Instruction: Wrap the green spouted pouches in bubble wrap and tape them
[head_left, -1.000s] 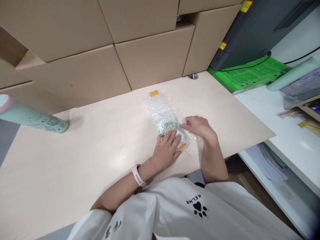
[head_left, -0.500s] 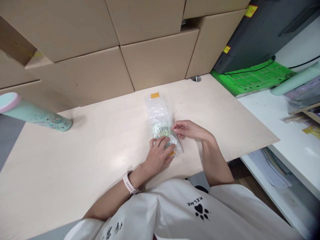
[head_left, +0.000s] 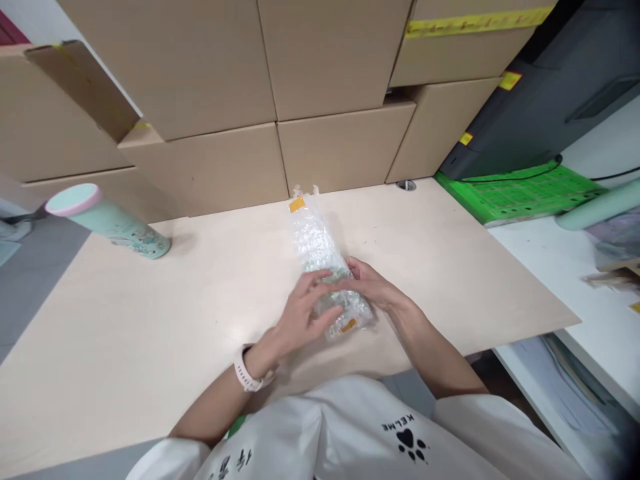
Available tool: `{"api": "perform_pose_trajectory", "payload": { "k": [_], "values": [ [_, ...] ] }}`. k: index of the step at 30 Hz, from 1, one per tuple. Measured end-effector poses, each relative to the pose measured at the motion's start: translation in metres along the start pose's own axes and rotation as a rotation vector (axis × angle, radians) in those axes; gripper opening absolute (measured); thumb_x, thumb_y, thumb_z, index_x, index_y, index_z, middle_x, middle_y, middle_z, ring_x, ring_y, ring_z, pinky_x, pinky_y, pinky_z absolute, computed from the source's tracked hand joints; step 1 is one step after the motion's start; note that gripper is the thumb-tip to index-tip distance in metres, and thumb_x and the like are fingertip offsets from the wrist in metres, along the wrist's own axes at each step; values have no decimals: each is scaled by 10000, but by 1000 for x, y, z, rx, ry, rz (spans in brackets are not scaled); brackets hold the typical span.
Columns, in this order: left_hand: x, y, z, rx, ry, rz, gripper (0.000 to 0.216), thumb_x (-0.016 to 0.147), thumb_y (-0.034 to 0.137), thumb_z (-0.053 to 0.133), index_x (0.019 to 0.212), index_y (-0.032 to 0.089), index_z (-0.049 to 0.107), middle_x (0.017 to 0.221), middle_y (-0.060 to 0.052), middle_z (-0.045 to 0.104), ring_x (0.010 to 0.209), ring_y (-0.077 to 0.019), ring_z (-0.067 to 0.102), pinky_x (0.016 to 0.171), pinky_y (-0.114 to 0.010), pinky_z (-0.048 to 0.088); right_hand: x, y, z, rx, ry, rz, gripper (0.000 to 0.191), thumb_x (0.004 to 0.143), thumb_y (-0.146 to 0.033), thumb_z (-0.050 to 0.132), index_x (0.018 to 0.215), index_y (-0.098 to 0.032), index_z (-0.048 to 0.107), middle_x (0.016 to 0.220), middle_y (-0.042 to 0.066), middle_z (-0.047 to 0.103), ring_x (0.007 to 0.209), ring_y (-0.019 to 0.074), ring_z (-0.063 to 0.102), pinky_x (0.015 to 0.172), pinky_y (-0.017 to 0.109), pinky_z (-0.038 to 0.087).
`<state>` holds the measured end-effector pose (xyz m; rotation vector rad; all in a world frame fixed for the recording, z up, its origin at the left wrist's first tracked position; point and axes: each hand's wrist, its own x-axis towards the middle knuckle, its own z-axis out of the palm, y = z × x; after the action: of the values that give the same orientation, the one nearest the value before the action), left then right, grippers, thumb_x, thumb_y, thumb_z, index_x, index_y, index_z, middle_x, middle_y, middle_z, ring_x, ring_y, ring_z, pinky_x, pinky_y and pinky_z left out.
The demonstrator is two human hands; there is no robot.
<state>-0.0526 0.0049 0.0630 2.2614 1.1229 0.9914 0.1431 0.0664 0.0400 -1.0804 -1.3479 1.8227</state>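
Observation:
A strip of clear bubble wrap [head_left: 314, 237] lies on the pale wooden desk [head_left: 200, 293], with an orange tape tab at its far end and another near me. Something green and printed is wrapped inside its near end, under my fingers. My left hand [head_left: 303, 315], with a white watch on the wrist, curls its fingers over the near end of the wrap. From the right side, my right hand [head_left: 369, 287] pinches the same bundle. Both hands meet on the wrapped item.
A mint-green bottle with a pink lid [head_left: 107, 221] lies at the left of the desk. Stacked cardboard boxes [head_left: 240, 107] wall the back. A green mat [head_left: 520, 193] and a dark machine [head_left: 540, 107] sit at the right on a white surface.
The wrap's right side has been folded over, so the strip is narrower. My hands have closed in around its near end. My head has tilted up.

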Motion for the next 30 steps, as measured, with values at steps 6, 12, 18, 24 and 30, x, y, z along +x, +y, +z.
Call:
{"api": "perform_pose_trajectory", "payload": {
  "k": [6, 12, 18, 24, 30],
  "values": [
    [24, -21, -59, 111, 53, -33, 461, 975, 529, 386, 1325, 295, 575, 1528, -53, 430, 1479, -282, 254, 1195, -586, -17, -10, -7, 6, 163, -281, -5, 507, 648, -348, 835, 1060, -202, 579, 974, 30, 681, 870, 195, 659, 758, 306, 524],
    [15, -23, -43, -802, -6, -422, 680, 861, 711, 462, 1324, 228, 584, 1340, -125, 610, 1240, -322, 562, 1036, -496, 441, -12, -4, 9, 220, -166, -91, 534, 605, -345, 853, 1060, -236, 594, 940, 19, 697, 823, 202, 672, 745, 331, 536],
    [14, -13, -8, -1034, 258, -627, 814, 625, 480, 855, 1323, 219, 530, 1299, -110, 617, 1161, -284, 600, 952, -399, 502, -6, 1, 17, 162, 76, -175, 477, 648, -434, 822, 970, -251, 522, 842, -7, 667, 728, 183, 653, 684, 322, 537],
    [16, -43, 12, -988, 307, -840, 556, 734, 466, 776, 1150, 148, 590, 1127, -143, 677, 1002, -261, 665, 900, -404, 516, -1, 5, 19, -482, 467, -271, 452, 785, -518, 677, 1102, -237, 520, 1088, 100, 667, 979, 272, 649, 848, 444, 535],
    [11, -43, 9, 66, 338, -401, 666, 919, 385, 557, 1502, 199, 294, 1602, -161, 254, 1502, -312, 165, 1195, -579, 125, 0, 10, 23, -1091, 199, -486, 543, 997, -411, 335, 1516, -254, 298, 1638, 74, 185, 1520, 278, 51, 1197, 567, 147]
  ]
}}
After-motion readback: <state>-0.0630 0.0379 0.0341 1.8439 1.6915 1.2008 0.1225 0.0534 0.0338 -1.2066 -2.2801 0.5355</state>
